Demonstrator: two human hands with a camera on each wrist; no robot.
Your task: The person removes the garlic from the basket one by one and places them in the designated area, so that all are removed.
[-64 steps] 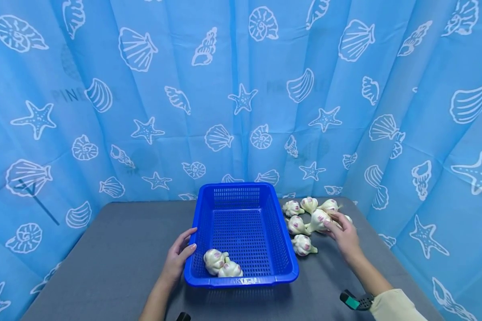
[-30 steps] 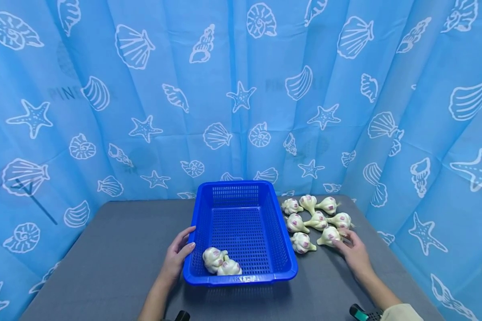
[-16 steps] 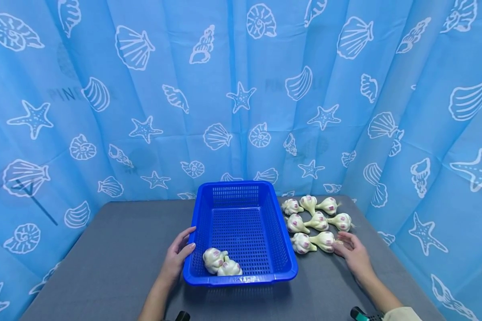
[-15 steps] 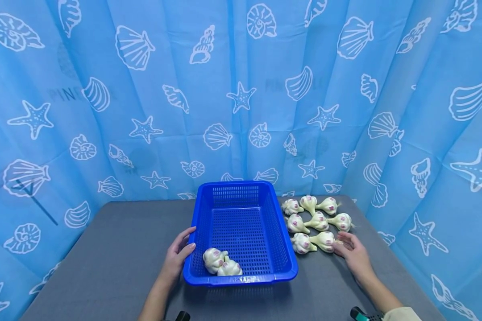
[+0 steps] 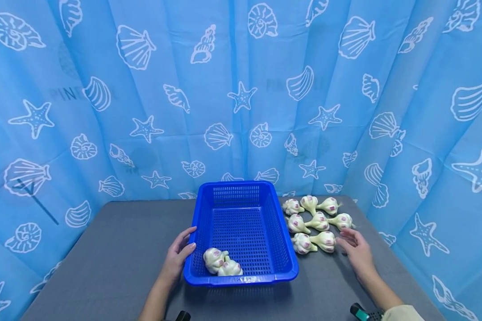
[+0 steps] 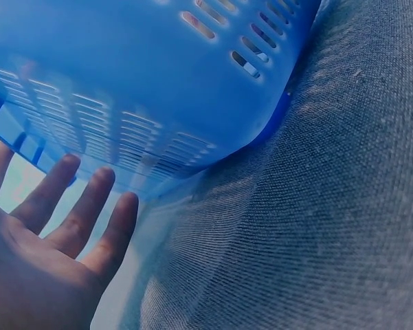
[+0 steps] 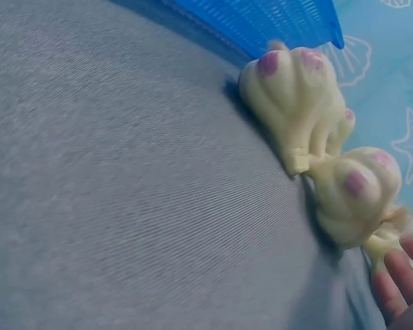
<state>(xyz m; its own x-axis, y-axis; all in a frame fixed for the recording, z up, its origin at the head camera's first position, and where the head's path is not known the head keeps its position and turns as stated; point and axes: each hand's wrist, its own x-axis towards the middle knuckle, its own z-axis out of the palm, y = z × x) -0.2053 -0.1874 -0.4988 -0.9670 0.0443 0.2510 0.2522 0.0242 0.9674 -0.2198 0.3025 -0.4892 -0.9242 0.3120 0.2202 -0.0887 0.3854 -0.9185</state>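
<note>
A blue slotted plastic basket (image 5: 265, 280) stands on the grey cloth in the head view. Two garlic bulbs (image 5: 214, 260) lie inside, at its near left corner. My left hand (image 5: 174, 261) rests its thumb and forefinger at the left rim. In the left wrist view its other fingers (image 6: 89, 203) extend loosely beside the basket's wall. Right of the basket, several white garlic bulbs (image 5: 319, 221) with purple patches lie in rough rows. My right hand (image 5: 358, 252) holds nothing. Its relaxed fingers are just right of the nearest row's right-hand bulb (image 5: 326, 241).
Grey cloth (image 5: 124, 249) covers the tabletop around the basket. A blue curtain (image 5: 241, 133) printed with white shells and starfish hangs behind and along both sides. Black wrist-worn gear (image 5: 361, 312) shows at the lower right.
My right hand brought a garlic bulb from the back of the group to the near row, turned it stem-left, let go and drew slightly right. My left hand stayed at the basket.
</note>
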